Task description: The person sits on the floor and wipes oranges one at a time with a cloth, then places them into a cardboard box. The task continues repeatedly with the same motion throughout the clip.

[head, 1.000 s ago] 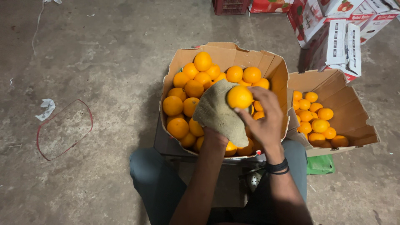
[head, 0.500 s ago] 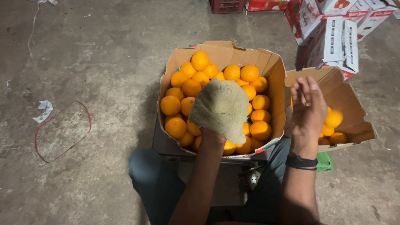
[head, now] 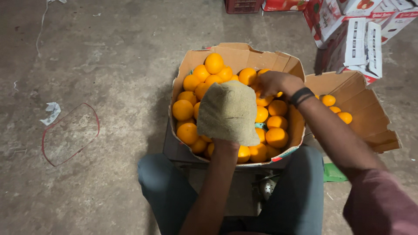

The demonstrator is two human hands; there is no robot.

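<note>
A large open cardboard box heaped with oranges stands on the floor between my knees. My left hand is over the box and wrapped in a tan cloth, so only its wrist shows. My right hand, with a black wristband, reaches into the far side of the box. Its fingers curl around an orange lying in the pile. A second, smaller cardboard box to the right holds a few oranges, partly hidden by my right forearm.
Red-and-white cartons are stacked at the back right, beside a red crate. A red-rimmed net and a paper scrap lie on the concrete floor at left. A green object sits under the smaller box.
My right hand carried an orange from the cloth to the smaller box, let it go there, then swung back into the large box. The left hand with the cloth barely moved.
</note>
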